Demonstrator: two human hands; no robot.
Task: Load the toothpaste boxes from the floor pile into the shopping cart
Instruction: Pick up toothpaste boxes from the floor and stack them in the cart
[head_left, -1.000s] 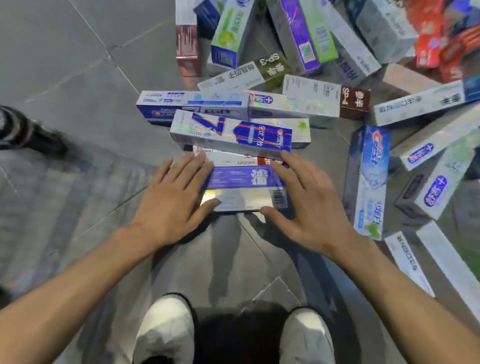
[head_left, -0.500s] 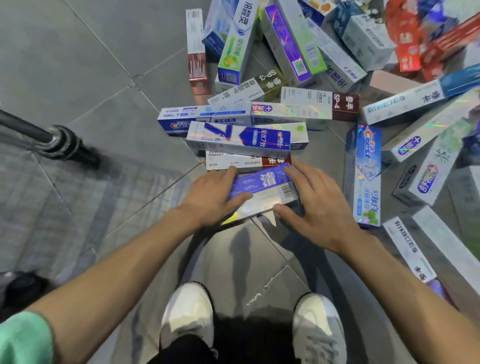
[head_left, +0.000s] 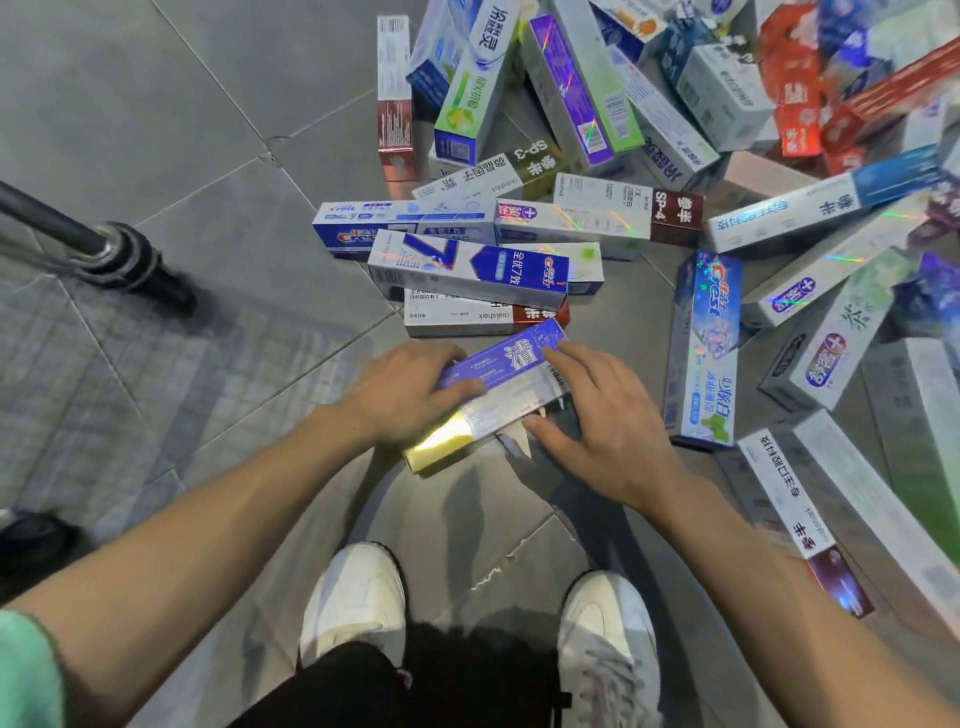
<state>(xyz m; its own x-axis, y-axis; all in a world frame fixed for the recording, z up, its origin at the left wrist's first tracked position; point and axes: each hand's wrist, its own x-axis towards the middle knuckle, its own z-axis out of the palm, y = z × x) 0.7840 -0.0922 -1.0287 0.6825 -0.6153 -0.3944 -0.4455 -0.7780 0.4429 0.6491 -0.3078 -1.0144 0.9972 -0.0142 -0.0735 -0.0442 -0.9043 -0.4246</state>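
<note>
Toothpaste boxes, floor pile: spread over grey floor tiles, filling upper right of head view. Nearest lens: two white shoes, toes pointing toward pile, dark trouser legs below. Just past shoes: purple-and-silver box, tilted, yellow-lit near end raised off tiles, held between both hands. Left hand: fingers curled over box's left portion, thumb laid across purple face, gripping. Right hand: fingers over box's far right end, thumb under near edge, gripping likewise. Green sleeve at lower left corner. Immediately beyond held box: white box with red end, flat on tiles, partly under blue-and-white Crest box lying across it. Behind that: second blue Crest box, end to end with holographic white box. Right of hands: holographic blue Crest box, lengthwise toward viewer. Farther back: green-and-white box, purple-and-green box, red boxes, stacked and overlapping at mixed angles. Left side: shopping cart, wire mesh seen from above, black caster and bar at its far edge, well apart from pile.
</note>
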